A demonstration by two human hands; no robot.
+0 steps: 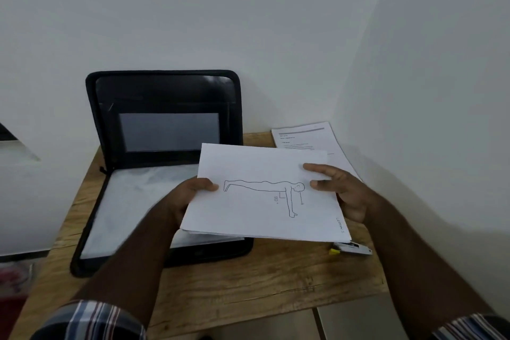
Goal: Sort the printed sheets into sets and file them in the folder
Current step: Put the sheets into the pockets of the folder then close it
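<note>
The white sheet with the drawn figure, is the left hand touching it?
Touching. The head view shows the left hand pinching the white drawn-figure sheet, thumb on top.

A small wooden table [234, 284] stands in a corner of plain white walls [248, 8], and on it near its right edge lies a small silver stapler-like tool [354, 248] with a yellow tip, while plaid shirt cuffs [93, 320] fill the frame's bottom corners.

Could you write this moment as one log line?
left hand: grips sheets | right hand: grips sheets | folder: open on table | filing: not yet done
</note>
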